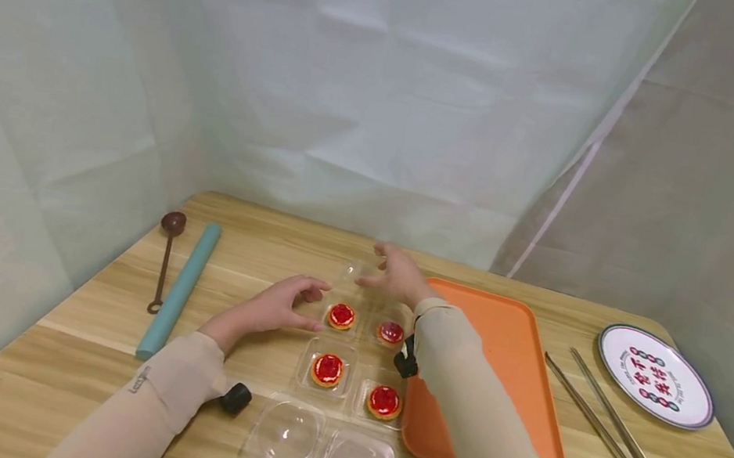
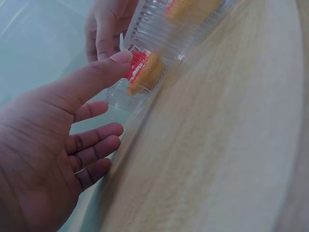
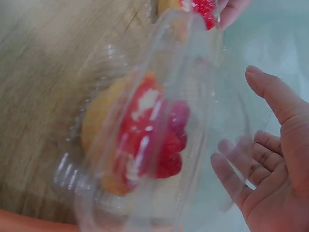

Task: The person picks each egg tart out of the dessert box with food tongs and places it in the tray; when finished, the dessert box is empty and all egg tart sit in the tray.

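Observation:
Several clear plastic boxes, some with a red-topped tart, stand mid-table. The left hand (image 1: 280, 305) is beside the far-left tart (image 1: 341, 316), its fingers apart and loosely bent; in the left wrist view the thumb of this hand (image 2: 63, 125) overlaps that box's tart (image 2: 145, 72). Beyond the boxes, the right hand (image 1: 397, 275) is spread near a raised clear lid (image 1: 352, 270). The right wrist view shows this hand (image 3: 275, 164) with fingers apart, behind or beside clear plastic; whether it touches the plastic I cannot tell. A tart (image 3: 140, 135) under a lid fills that view's middle.
An orange tray (image 1: 500, 336) lies right of the boxes, under the right forearm. Farther right are metal tongs (image 1: 626, 450) and a white plate (image 1: 656, 377). On the left lie a teal roll (image 1: 179, 292) and a brown ladle (image 1: 167, 254). Two lids or boxes (image 1: 286, 435) are nearest.

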Motion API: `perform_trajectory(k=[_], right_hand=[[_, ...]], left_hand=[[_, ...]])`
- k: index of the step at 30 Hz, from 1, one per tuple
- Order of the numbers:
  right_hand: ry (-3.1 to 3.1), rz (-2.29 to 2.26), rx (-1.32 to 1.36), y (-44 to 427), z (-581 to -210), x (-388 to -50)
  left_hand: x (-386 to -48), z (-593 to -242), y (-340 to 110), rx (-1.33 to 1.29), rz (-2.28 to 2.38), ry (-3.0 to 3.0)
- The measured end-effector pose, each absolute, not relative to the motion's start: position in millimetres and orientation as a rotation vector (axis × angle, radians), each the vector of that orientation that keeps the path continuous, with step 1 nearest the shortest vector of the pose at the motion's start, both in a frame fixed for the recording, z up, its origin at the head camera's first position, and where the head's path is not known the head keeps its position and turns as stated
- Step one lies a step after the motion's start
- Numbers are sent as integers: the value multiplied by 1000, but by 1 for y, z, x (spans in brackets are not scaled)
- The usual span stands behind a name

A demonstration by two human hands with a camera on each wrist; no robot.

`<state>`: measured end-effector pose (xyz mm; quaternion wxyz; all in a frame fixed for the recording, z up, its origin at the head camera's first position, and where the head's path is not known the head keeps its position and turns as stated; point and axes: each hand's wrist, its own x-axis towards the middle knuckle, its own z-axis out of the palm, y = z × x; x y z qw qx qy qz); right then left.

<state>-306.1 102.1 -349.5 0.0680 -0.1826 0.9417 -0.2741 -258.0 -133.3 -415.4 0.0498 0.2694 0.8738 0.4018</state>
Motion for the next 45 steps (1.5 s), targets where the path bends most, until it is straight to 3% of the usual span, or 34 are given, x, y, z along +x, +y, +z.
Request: perform_trajectory(k=[27,45], right_hand=[[2738,-518,-590,111,-355,-311],[2745,-612,-631,113,-337,-303]], left_hand=[[-254,-413,-128,796,1243,2628],[-254,-400,-132,795,1147,2700]])
